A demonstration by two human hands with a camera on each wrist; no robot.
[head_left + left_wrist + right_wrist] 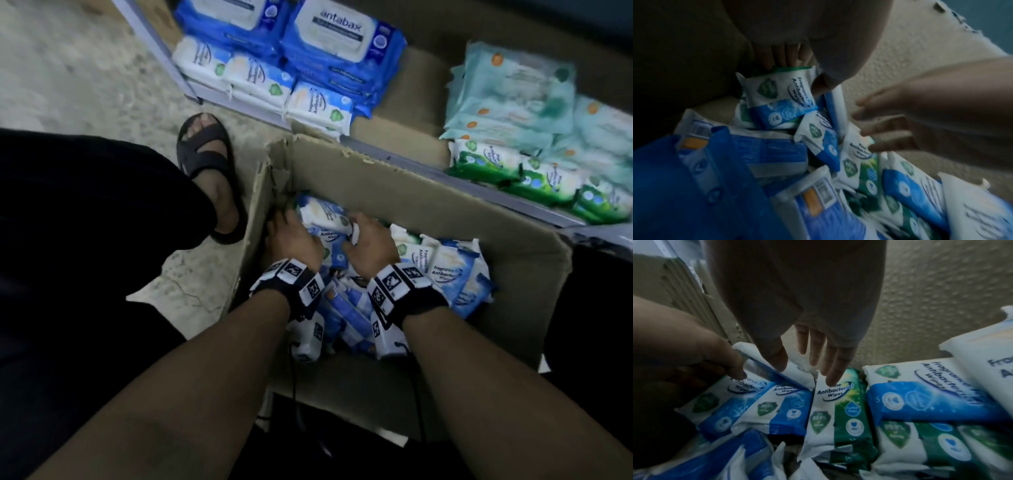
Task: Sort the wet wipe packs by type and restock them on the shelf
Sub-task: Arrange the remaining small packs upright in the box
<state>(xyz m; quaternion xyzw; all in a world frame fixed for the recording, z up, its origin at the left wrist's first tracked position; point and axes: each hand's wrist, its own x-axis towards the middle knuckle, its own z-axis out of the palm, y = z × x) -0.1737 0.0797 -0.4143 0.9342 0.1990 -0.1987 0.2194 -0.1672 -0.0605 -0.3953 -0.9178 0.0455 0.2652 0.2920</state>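
Observation:
An open cardboard box on the floor holds several small wet wipe packs, some blue-and-white and some green-and-white. Both hands are inside at its far left corner. My left hand holds a blue-and-white antibacterial pack, fingers behind its top edge and thumb on its front. My right hand has straight, spread fingers. One fingertip touches the top of a green-and-white pack, and the thumb lies against a tilted blue-and-white pack.
The low shelf behind the box carries large blue Antabax packs and small blue-and-white packs on the left. Pale teal packs and green-and-white packs sit on the right, with bare cardboard lining between. A sandalled foot stands left of the box.

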